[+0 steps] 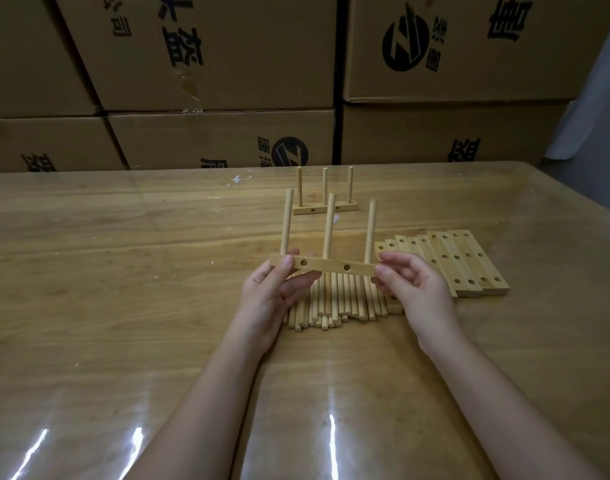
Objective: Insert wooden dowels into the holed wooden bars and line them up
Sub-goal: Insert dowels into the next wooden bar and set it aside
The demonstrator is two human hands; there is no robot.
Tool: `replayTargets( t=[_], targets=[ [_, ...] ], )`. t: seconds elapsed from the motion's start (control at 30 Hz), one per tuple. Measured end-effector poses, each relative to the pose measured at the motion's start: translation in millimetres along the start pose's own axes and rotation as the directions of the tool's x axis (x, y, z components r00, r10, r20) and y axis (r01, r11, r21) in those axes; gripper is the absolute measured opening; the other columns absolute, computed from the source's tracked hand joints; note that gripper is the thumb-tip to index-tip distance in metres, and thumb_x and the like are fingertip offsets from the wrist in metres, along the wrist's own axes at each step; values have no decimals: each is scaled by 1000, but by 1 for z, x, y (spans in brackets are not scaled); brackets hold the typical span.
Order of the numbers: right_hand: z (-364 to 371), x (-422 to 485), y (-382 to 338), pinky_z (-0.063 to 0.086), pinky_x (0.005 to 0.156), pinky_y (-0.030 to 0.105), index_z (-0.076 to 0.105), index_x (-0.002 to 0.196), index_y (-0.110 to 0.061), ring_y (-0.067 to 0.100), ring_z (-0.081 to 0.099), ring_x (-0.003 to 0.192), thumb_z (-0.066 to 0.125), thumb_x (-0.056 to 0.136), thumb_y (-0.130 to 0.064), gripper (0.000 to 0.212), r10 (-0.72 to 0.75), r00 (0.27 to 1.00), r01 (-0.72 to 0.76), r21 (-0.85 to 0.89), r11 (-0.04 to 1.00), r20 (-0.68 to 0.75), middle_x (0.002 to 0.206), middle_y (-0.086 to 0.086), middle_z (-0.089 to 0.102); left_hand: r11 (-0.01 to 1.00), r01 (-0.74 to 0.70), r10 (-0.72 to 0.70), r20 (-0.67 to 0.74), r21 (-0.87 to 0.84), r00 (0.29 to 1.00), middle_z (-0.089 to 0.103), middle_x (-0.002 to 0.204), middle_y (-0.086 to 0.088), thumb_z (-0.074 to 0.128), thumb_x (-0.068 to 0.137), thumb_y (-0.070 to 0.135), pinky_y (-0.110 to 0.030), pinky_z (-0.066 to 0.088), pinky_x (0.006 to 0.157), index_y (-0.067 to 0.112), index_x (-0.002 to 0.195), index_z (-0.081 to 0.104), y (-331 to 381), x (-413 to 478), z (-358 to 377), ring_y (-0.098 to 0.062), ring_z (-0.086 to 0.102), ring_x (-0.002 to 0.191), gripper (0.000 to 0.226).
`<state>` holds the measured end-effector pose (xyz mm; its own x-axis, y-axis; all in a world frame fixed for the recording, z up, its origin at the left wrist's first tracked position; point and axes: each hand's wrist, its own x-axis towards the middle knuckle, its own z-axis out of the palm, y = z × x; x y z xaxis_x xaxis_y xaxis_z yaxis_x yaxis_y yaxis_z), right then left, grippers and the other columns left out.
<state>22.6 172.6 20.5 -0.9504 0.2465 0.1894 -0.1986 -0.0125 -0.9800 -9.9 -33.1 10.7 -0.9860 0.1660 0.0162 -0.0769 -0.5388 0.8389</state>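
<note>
Both hands hold one holed bar level, above the pile of loose dowels on the counter. The left hand pinches the bar's left end, thumb on the near face and the other fingers behind. The right hand pinches the right end in the same way. Three upright dowels stand in the bar's top face, at the left end, the middle and the right end; two side holes show on its near face. The loose dowels lie side by side, directly below the held bar and between the two wrists. Just right of them, unfilled bars lie flat in an overlapping row, holes upward. Farther back on the counter stands a finished bar, also with three dowels upright. Printed cardboard boxes are stacked behind the counter.
</note>
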Motion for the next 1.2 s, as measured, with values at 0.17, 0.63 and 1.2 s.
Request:
replayTargets(
  t=[0.17, 0.63, 1.2],
  targets=[
    [-9, 6, -2, 52, 66, 14, 65, 101, -16, 9, 69, 80, 64, 84, -10, 18, 34, 999, -33, 32, 999, -41, 88, -3, 72, 999, -24, 25, -17, 24, 1000, 73, 98, -16, 65, 77, 19, -30, 58, 79, 7, 107, 65, 1, 1, 0, -24, 73, 87, 33],
    [-15, 14, 11, 53, 68, 16, 66, 92, -26, 6, 68, 82, 64, 85, -11, 17, 7, 993, -11, -31, 999, -115, 90, -5, 71, 749, 17, 88, -124, 662, 988, 70, 96, 4, 73, 82, 21, -10, 50, 67, 37, 97, 69, 18, -4, 0, -2, 64, 83, 23],
    [-16, 16, 27, 53, 59, 21, 61, 90, -23, 9, 64, 68, 59, 88, -10, 14, -202, 975, 145, -425, 893, -92, 75, -5, 64, 578, 130, 105, -231, 806, 967, 66, 116, -6, 68, 87, 16, -37, 49, 98, 14, 121, 64, 28, 79, -5, -19, 61, 107, 34]
  ],
)
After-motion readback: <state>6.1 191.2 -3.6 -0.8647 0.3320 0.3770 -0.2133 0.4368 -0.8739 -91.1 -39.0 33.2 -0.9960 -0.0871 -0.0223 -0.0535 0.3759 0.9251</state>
